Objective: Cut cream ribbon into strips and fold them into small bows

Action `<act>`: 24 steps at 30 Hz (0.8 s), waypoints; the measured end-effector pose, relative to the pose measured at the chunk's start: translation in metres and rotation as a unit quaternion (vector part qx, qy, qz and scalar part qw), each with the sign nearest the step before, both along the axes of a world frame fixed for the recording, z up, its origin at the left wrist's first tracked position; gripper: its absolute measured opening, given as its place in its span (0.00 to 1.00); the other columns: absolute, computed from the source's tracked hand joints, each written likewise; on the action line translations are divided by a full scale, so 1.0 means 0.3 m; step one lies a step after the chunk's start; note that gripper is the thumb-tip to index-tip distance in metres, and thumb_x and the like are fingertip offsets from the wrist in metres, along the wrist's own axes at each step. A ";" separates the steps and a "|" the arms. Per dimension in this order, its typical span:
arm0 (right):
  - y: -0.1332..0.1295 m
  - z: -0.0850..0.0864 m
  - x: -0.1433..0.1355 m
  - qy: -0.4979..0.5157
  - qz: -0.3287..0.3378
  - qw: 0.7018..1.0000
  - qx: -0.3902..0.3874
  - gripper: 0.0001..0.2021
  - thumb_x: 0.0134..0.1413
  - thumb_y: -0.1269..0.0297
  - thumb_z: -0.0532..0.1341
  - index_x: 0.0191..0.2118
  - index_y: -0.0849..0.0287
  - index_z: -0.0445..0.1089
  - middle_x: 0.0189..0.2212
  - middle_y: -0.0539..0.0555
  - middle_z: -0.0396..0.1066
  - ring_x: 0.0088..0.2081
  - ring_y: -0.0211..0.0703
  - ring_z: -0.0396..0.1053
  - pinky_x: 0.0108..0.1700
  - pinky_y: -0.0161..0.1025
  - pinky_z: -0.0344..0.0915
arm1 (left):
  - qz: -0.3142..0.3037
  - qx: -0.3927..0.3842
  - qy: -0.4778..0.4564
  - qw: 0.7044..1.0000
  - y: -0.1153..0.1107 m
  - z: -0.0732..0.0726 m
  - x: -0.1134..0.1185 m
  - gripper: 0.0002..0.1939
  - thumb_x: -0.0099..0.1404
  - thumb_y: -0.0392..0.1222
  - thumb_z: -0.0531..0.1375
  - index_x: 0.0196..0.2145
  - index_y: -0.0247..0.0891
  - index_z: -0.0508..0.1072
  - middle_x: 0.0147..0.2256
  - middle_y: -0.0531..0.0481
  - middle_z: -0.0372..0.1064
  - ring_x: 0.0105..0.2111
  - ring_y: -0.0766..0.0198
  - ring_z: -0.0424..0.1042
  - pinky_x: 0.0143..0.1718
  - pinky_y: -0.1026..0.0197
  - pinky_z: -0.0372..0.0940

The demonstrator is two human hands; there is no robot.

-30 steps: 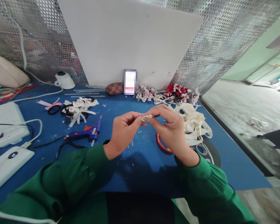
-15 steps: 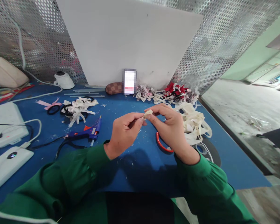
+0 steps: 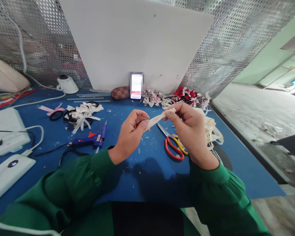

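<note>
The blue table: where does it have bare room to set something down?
Mostly bare on the table: in front of the scissors, between the left sleeve and right sleeve; the right front corner beyond that sleeve; a patch between the white bows and the left hand. Crowded: the left side around the power bank, and around the cream ribbons.

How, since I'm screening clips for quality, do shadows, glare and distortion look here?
Head view throughout: soft shadows darken the blue tabletop between green sleeves; the phone screen is bright, pixelated; the perforated panel looks stretched toward upper right, likely wide-lens distortion.
</note>
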State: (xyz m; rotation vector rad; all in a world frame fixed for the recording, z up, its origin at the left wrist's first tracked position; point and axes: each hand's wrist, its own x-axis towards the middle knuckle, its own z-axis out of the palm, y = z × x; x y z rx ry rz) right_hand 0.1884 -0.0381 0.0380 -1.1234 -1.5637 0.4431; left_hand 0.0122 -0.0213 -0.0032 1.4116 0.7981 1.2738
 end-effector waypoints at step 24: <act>-0.013 0.010 -0.002 0.002 0.016 1.000 -0.013 0.05 0.62 0.70 0.61 0.34 0.55 0.72 0.29 0.49 0.74 0.33 0.41 0.73 0.37 0.40 0.68 | 0.048 0.063 0.066 0.995 0.000 -0.014 0.002 0.04 0.68 0.41 0.63 0.37 0.40 0.71 0.25 0.57 0.70 0.26 0.68 0.69 0.29 0.65 0.63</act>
